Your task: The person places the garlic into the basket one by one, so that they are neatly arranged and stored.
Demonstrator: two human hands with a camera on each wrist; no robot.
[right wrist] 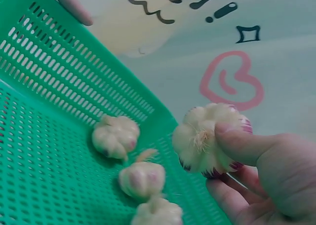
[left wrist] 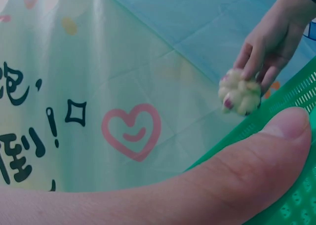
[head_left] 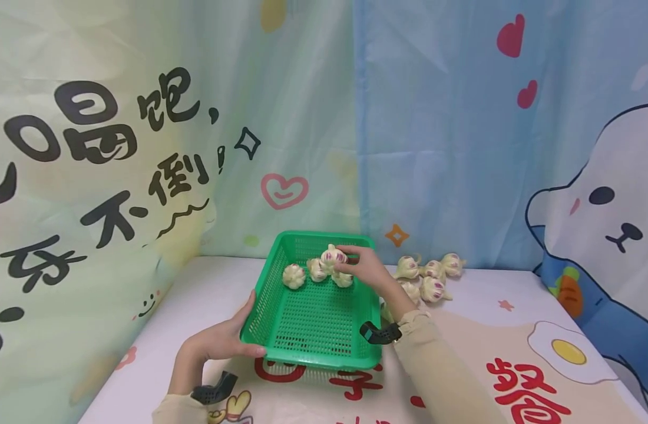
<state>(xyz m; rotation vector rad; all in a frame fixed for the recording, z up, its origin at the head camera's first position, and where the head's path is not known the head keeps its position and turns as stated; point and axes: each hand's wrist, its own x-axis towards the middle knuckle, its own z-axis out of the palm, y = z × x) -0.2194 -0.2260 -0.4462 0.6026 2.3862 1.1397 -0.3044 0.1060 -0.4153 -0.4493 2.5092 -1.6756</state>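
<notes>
A green plastic basket [head_left: 324, 360] with slotted walls stands on the table. My left hand [head_left: 223, 338] grips it at the near left corner, its thumb [left wrist: 247, 161] along the rim in the left wrist view. Over the basket's far right part, my right hand [head_left: 367, 268] pinches a garlic bulb [head_left: 333, 255] between thumb and fingers. The right wrist view shows the held bulb [right wrist: 207, 138] with its root end facing the camera. Inside the basket lie three bulbs: one at the left [head_left: 294, 276], one in the middle [head_left: 317, 270] and one partly covered below the held bulb [head_left: 342, 279].
Several more garlic bulbs [head_left: 433, 288] lie in a group right of the basket, some partly hidden by my right forearm. A printed cloth [head_left: 493, 330] covers the table. Behind it hangs a printed curtain [head_left: 435, 147].
</notes>
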